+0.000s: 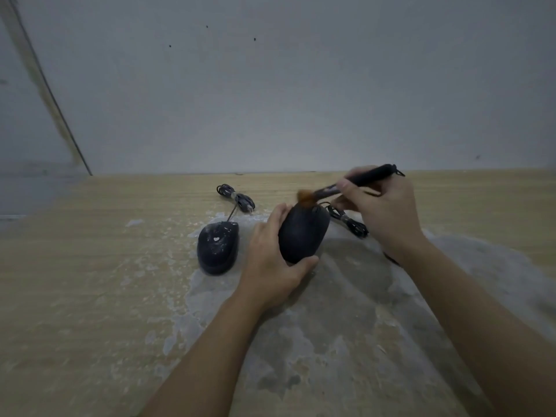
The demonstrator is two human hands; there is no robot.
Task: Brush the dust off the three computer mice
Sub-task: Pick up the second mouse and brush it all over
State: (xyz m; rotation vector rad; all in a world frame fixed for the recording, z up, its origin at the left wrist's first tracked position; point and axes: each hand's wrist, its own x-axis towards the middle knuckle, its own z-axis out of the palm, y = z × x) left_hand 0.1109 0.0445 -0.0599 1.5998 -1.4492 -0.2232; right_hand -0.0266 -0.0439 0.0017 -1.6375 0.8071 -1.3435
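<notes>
My left hand [272,260] grips a black computer mouse [302,233], tilted up off the wooden table [90,296]. My right hand [382,209] holds a dark-handled brush [361,179]; its orange bristles [307,198] touch the front end of that mouse. A second black mouse [217,247], speckled with white dust, lies on the table to the left, with its bundled cable [236,197] behind it. Another bundled cable [349,221] lies under my right hand. A third mouse is not visible.
The table top is worn, with grey patches and white dust around the mice and in front of me. A plain grey wall [270,85] rises right behind the table's back edge. The table's left end [45,200] drops off beside a corner.
</notes>
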